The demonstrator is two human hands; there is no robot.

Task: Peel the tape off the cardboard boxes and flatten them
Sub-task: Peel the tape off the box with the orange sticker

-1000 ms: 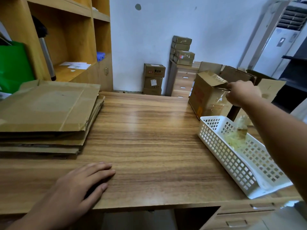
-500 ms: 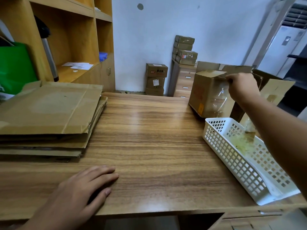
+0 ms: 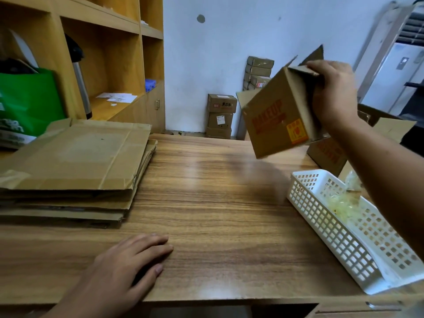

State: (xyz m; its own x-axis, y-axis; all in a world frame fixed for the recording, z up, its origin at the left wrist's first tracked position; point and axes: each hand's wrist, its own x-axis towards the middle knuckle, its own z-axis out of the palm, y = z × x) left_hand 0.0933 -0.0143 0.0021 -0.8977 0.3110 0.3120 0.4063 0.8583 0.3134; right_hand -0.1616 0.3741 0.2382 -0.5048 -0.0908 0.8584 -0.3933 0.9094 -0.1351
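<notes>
Moved: the cardboard box (image 3: pixel 277 120), which stood at the far right edge of the counter (image 3: pixel 218 203) half a second ago, is now lifted clear of it and swung inward. It is tilted, and the right hand (image 3: pixel 335 92) has risen with it.
Box now: it hangs in the air over the far right part of the counter and touches nothing but that hand. Red lettering and a yellow label face the camera, and loose flaps stand up at the top.
Right hand: it is clenched on the box's upper edge, with the fingers curled over a flap.
Step in hand: this looks like fetching the next box to the working space. Peeling has not begun on it, and I cannot tell from this side whether tape is on its seams.
Next move: it calls for setting the box down on the bare middle of the counter, taped seam up. One hand would then steady it while the other picks up a tape end. Held by one flap, the box may swing.
Left hand: it lies released, palm down, near the front edge of the counter and holds nothing.
Basket: the white basket (image 3: pixel 321 226) sits at the near right under the right forearm, with crumpled tape scraps (image 3: pixel 341 203) inside.
Done pile: the stack of flattened boxes (image 3: pixel 75 161) lies on the left of the counter.
Waiting: a second printed box (image 3: pixel 325 154) shows behind the right forearm.
</notes>
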